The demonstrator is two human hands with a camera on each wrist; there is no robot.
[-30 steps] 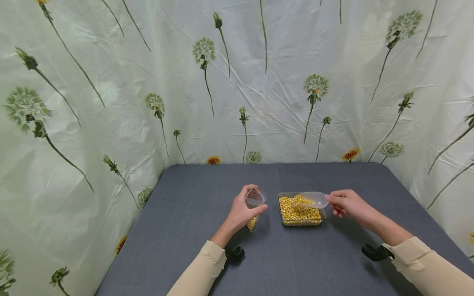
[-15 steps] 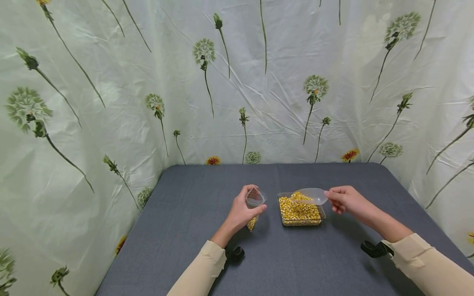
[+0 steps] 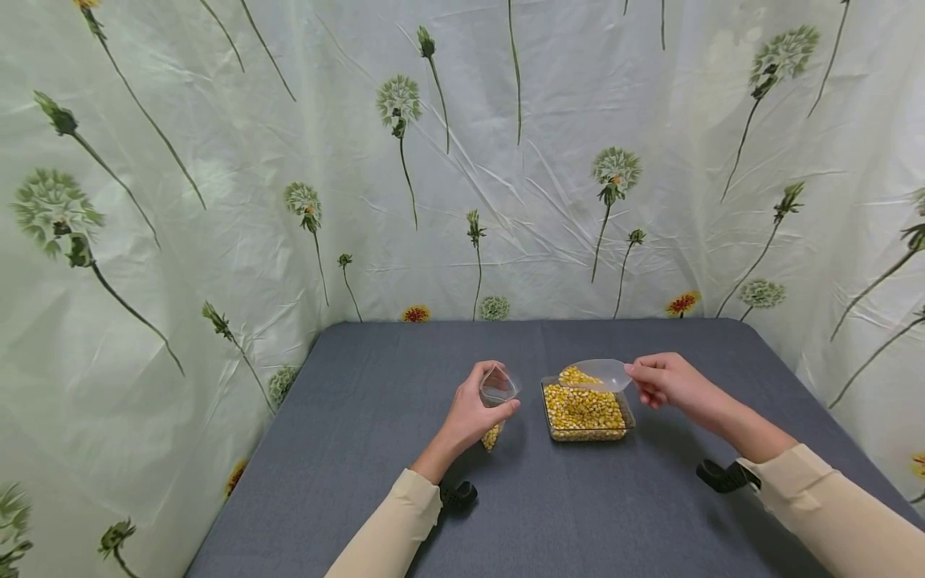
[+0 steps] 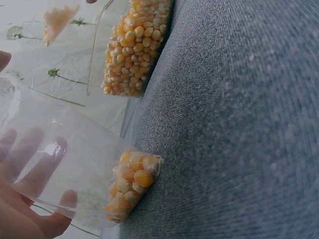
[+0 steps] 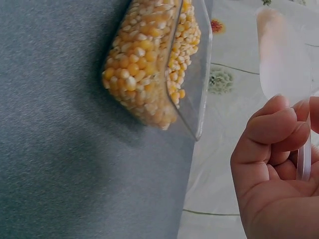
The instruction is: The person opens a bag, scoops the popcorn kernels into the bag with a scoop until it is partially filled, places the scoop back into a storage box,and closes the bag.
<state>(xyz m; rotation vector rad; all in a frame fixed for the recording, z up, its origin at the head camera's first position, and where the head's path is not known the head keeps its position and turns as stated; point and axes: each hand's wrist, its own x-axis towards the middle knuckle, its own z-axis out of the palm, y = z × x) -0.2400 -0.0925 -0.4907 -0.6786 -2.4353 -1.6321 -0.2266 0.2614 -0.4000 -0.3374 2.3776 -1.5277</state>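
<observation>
My left hand (image 3: 470,413) curls round the upper part of a clear plastic bag (image 4: 75,134), its mouth spread wide. Corn kernels (image 4: 130,184) fill the bag's bottom, which stands at the tabletop. My right hand (image 3: 675,381) pinches the handle of a translucent plastic scoop (image 3: 610,373). Kernels (image 3: 576,376) lie heaped toward the scoop's far end. It hangs over the back of a clear rectangular container (image 3: 588,434), which holds many more yellow and white kernels (image 5: 139,64). In the right wrist view the scoop shows from below, with the load showing faintly through.
A dark grey cloth (image 3: 376,417) covers the table, on which the container stands to the right of the bag. A pale curtain (image 3: 462,160) with printed dandelions hangs behind the table and along the sides. Black straps (image 3: 726,475) hang at both wrists.
My right hand has lifted the scoop up out of the kernels, slightly leftward and away from me, with a load now in it. The left hand and bag have stayed nearly still.
</observation>
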